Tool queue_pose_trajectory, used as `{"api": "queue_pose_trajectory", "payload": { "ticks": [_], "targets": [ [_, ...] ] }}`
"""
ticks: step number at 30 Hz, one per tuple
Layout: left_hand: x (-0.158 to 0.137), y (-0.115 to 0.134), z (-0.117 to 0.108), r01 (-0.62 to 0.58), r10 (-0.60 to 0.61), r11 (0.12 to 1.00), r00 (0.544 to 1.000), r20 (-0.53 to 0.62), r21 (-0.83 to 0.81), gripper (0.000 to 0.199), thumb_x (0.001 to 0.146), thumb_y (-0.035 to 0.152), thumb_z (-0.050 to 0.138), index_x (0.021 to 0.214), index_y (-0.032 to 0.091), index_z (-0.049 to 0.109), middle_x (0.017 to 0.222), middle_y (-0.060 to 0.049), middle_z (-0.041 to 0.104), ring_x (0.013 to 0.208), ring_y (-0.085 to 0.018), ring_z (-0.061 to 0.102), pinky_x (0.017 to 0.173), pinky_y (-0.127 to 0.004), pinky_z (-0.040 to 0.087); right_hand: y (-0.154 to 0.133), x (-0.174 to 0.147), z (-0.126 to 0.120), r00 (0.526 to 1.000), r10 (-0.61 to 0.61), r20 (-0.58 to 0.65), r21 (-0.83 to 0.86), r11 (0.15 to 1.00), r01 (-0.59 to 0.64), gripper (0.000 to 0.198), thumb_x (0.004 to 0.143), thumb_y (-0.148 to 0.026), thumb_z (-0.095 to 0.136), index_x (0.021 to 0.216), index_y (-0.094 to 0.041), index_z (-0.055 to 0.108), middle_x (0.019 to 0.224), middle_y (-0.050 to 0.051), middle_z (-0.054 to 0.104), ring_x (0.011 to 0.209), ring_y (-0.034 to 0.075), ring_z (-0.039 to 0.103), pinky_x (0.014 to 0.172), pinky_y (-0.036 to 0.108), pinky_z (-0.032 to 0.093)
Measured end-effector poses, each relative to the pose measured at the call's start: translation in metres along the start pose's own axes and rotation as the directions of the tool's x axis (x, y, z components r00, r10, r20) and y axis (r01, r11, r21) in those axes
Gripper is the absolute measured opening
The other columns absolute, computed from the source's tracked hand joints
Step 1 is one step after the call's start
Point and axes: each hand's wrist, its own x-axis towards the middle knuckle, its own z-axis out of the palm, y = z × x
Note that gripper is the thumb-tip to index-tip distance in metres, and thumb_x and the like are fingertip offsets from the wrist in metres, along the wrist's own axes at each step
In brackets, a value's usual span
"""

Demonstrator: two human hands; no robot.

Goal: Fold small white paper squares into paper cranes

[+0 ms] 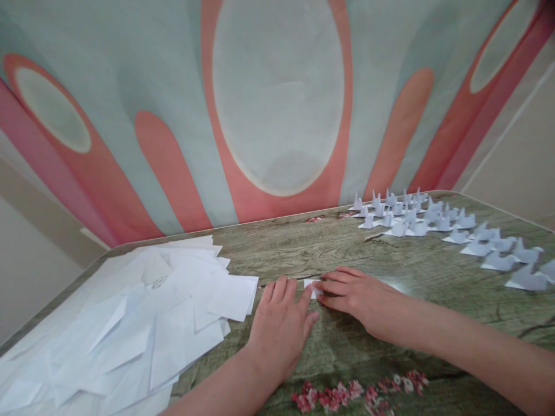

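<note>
A small folded piece of white paper (309, 283) lies flat on the wood-patterned table, between my two hands. My left hand (281, 323) rests palm down at its left side, fingers stretched forward and the index fingertip touching the paper's edge. From the right, my right hand (352, 293) lays its outstretched fingers on the paper's right part, covering some of it. Neither hand is wrapped round anything.
A wide, loose pile of white paper sheets (173, 318) covers the table's left side. Several folded white paper cranes (446, 222) stand in rows at the right. The wood-patterned table (277, 245) meets a patterned backdrop (277, 104) behind. Printed flowers (329, 396) mark the near tabletop.
</note>
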Motion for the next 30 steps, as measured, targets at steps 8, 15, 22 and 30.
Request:
{"api": "queue_pose_trajectory", "payload": {
  "ticks": [8,15,22,30],
  "targets": [
    [0.0,0.004,0.0,0.007,-0.007,1.0,1.0,0.013,0.01,0.038,0.088,0.035,0.046,0.124,0.024,0.047,0.108,-0.009,0.052,0.106,-0.027,0.044,0.087,-0.043,0.037,-0.018,0.001,0.013,0.997,0.05,-0.065,-0.14,0.988,-0.059,0.03,0.086,-0.014,0.049,0.114,-0.01,0.058,0.116,0.012,0.061,0.113,0.026,0.049,0.098,0.044,0.036],
    [0.002,0.004,0.002,-0.004,0.004,1.0,1.0,-0.001,0.023,0.038,0.087,0.037,0.047,0.122,0.023,0.049,0.108,-0.009,0.053,0.108,-0.027,0.043,0.089,-0.044,0.036,-0.021,0.0,0.009,0.995,0.083,-0.054,-0.125,0.988,-0.089,0.029,0.084,-0.009,0.05,0.111,-0.011,0.06,0.114,0.012,0.062,0.11,0.024,0.052,0.098,0.043,0.036],
    [0.003,0.001,0.0,0.0,0.0,1.0,1.0,0.023,-0.003,0.037,0.088,0.034,0.044,0.124,0.024,0.047,0.111,-0.009,0.052,0.111,-0.027,0.042,0.091,-0.044,0.036,-0.023,0.001,0.005,0.996,0.079,-0.033,-0.131,0.988,-0.082,0.027,0.083,-0.01,0.05,0.108,-0.01,0.061,0.11,0.012,0.063,0.107,0.025,0.053,0.096,0.043,0.038],
    [0.007,-0.008,0.009,0.003,-0.01,0.974,0.999,-0.03,-0.228,0.027,0.09,0.027,0.042,0.115,0.023,0.052,0.109,-0.006,0.051,0.107,-0.022,0.044,0.092,-0.04,0.037,-0.019,-0.001,0.005,0.996,0.075,-0.038,-0.103,0.992,-0.078,0.028,0.084,-0.013,0.049,0.11,-0.014,0.059,0.111,0.01,0.063,0.105,0.023,0.054,0.094,0.039,0.039]
  ]
}}
